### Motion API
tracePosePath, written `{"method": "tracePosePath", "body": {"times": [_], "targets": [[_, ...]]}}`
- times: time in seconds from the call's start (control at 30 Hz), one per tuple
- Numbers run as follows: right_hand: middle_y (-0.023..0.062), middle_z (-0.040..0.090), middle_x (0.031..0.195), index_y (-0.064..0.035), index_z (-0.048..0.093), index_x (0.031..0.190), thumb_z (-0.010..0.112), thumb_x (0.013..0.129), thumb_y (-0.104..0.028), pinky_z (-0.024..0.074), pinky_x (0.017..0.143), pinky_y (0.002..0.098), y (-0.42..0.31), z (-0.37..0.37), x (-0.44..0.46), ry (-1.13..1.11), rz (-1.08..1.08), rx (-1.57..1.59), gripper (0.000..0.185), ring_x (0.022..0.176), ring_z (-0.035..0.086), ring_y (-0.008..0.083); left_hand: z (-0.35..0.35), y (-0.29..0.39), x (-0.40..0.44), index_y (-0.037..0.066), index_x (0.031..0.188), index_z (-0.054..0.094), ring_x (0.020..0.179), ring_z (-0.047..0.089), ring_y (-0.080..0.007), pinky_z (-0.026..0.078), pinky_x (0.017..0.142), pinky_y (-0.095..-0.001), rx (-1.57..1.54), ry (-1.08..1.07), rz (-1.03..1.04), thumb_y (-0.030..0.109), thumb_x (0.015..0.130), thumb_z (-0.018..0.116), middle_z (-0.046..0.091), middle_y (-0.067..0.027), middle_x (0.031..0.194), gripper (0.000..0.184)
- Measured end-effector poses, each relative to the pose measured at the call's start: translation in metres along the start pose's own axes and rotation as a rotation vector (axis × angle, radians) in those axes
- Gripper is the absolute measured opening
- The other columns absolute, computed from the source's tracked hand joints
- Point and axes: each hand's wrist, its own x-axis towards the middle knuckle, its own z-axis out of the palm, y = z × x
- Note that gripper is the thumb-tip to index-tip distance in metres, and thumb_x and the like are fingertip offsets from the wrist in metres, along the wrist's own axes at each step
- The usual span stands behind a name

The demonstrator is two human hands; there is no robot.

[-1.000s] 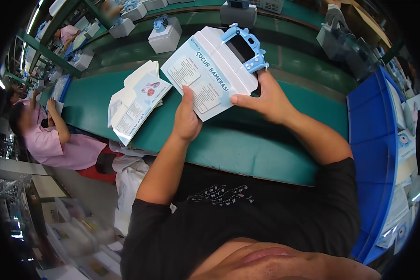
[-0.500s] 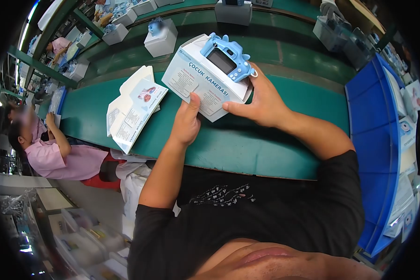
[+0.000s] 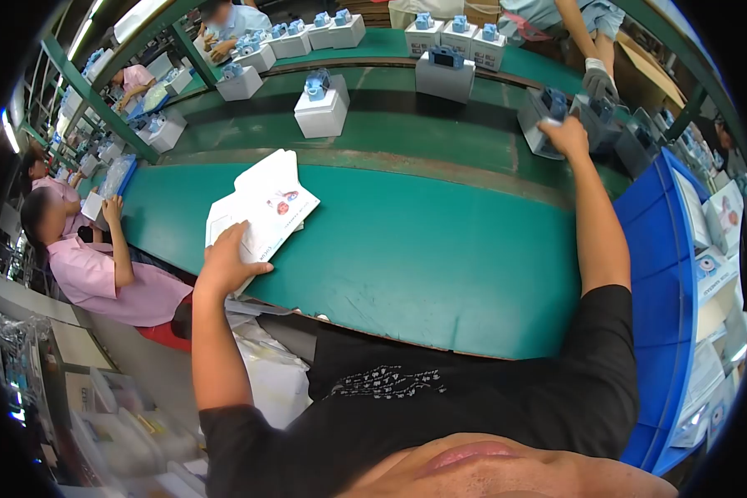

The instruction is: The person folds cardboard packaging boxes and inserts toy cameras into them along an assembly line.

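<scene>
My left hand (image 3: 228, 261) is at the near end of a small stack of printed flat cartons (image 3: 270, 207). Its fingers lie over the left edge and its thumb at the right edge, closed on the top carton. My right arm reaches far forward. At its end, my right hand (image 3: 567, 137) grips the near right side of a box (image 3: 537, 133) with a blue toy camera (image 3: 554, 101) on top. The box stands on the far green belt; my hand partly hides it.
White boxes topped with blue cameras, one a nearby box (image 3: 321, 116), stand along the belt. A blue bin (image 3: 656, 307) of printed packaging is on my right. A co-worker's gloved hand (image 3: 598, 81) is near clear containers. A person in pink (image 3: 108, 274) works at left.
The camera box I held in both hands is now on the far belt at right, with my right hand at it. My left hand has moved left and down to the flat cartons.
</scene>
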Motion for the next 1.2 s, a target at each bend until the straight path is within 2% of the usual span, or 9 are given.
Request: {"method": "tracePosePath", "body": {"times": [0.17,0.27,0.33,0.43,0.5,0.77,0.87,1.0,1.2], "targets": [[0.0331,0.056,0.138,0.0103,0.048,0.142,0.079,0.079,-0.061,0.0518,0.1,0.0517,-0.033,0.007,-0.064,0.552,-0.015,-0.228,0.1,0.125,0.056,0.0482,-0.007,-0.004,-0.004,0.006,0.155,0.047,0.137,0.052,-0.0395,0.038,0.115,-0.0468,-0.108,0.04,0.051,0.031,0.067,0.095,0.055,-0.0177,0.15,0.104],[0.0326,0.05,0.144,0.0098,0.044,0.146,0.081,0.082,-0.055,0.05,0.103,0.0514,-0.065,0.021,-0.108,0.847,-0.34,-0.164,0.099,0.132,0.052,0.0452,-0.011,0.019,-0.02,0.008,0.157,0.044,0.14,0.05,-0.039,0.03,0.12,-0.0512,-0.194,0.222,0.113,0.029,0.065,0.095,0.056,-0.0148,0.149,0.107],[0.032,0.05,0.146,0.0092,0.041,0.149,0.082,0.083,-0.049,0.0481,0.107,0.0504,-0.107,0.027,-0.167,0.449,-0.717,0.255,0.097,0.133,0.052,0.0428,-0.013,0.056,-0.021,0.012,0.158,0.044,0.144,0.046,-0.0372,0.019,0.121,-0.0623,0.071,0.551,0.363,0.028,0.065,0.093,0.056,-0.0104,0.15,0.106],[0.029,0.043,0.154,0.0064,0.022,0.162,0.083,0.087,-0.045,0.0431,0.114,0.0503,-0.154,0.048,-0.236,-0.091,-0.784,0.542,0.109,0.136,0.051,0.0409,-0.009,0.127,-0.03,0.011,0.156,0.045,0.147,0.043,-0.0365,0.015,0.12,-0.0648,0.098,0.553,0.472,0.027,0.065,0.092,0.056,-0.0102,0.151,0.103],[0.0386,0.035,0.152,0.0159,0.011,0.159,0.085,0.084,-0.052,0.0405,0.117,0.0502,-0.172,0.041,-0.26,-0.331,-0.838,0.58,0.126,0.14,0.044,0.0487,-0.002,0.161,-0.037,0.01,0.155,0.047,0.15,0.041,-0.0358,0.011,0.12,-0.0673,0.117,0.585,0.534,0.026,0.065,0.09,0.057,-0.01,0.152,0.1],[0.0344,0.041,0.149,0.0075,0.019,0.161,0.09,0.079,-0.043,0.0438,0.111,0.0472,-0.164,0.076,-0.261,-0.159,-0.881,0.65,0.12,0.131,0.051,0.0414,0.02,0.185,-0.035,0.012,0.16,0.04,0.153,0.034,-0.0386,0.011,0.115,-0.075,0.0,0.655,0.758,0.029,0.07,0.09,0.053,-0.0087,0.156,0.104],[0.0265,0.054,0.145,0.0018,0.034,0.157,0.086,0.083,-0.03,0.0471,0.107,0.0437,-0.171,0.058,-0.263,-0.531,-0.865,0.984,0.096,0.126,0.058,0.0363,0.022,0.178,-0.035,0.01,0.161,0.036,0.154,0.034,-0.0388,0.015,0.115,-0.0747,0.013,0.703,0.806,0.03,0.072,0.089,0.052,-0.0136,0.155,0.106],[0.0172,0.067,0.132,0.0009,0.043,0.152,0.077,0.091,-0.014,0.0545,0.094,0.0366,-0.162,0.036,-0.267,-0.703,-0.839,1.018,0.071,0.108,0.066,0.0241,0.051,0.143,-0.014,0.006,0.164,0.026,0.152,0.033,-0.0417,0.025,0.117,-0.0698,-1.234,0.534,0.44,0.036,0.075,0.091,0.052,-0.027,0.151,0.114],[0.017,0.066,0.135,0.0006,0.045,0.151,0.067,0.098,-0.014,0.0544,0.094,0.0397,-0.143,0.034,-0.274,-1.05,-0.804,0.959,0.059,0.109,0.067,0.0288,0.042,0.143,-0.006,0.005,0.165,0.018,0.152,0.031,-0.0437,0.032,0.119,-0.0621,-1.124,0.145,0.082,0.039,0.075,0.092,0.043,-0.0374,0.153,0.122]]}}
